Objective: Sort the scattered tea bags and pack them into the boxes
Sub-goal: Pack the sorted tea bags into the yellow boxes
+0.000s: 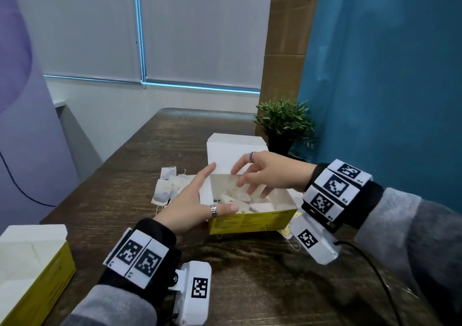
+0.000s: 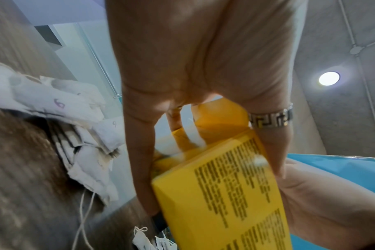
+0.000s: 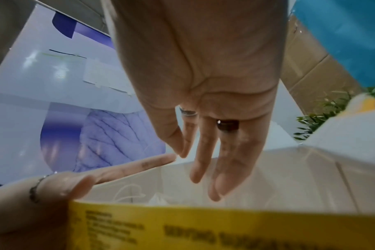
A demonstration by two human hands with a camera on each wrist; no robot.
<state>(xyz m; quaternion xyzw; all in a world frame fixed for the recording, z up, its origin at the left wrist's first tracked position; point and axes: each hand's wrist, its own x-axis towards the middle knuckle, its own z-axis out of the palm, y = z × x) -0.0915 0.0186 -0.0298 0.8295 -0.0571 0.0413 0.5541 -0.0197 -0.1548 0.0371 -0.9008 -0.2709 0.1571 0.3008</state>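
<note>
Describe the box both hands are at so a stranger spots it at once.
On the dark wooden table, look in front of the potted plant by the blue wall. An open yellow box stands there, white lid raised, loose tea bags to its left. Unlike the second yellow box at the near left corner, the left hand grips it and the right hand reaches inside.

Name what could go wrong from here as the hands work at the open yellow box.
The left hand holds only one corner of the box, so the right hand reaching in could tip or slide it. The tea bags inside have strings; lifting one might drag others out. The loose tea bags beside the left hand could get knocked about.
</note>
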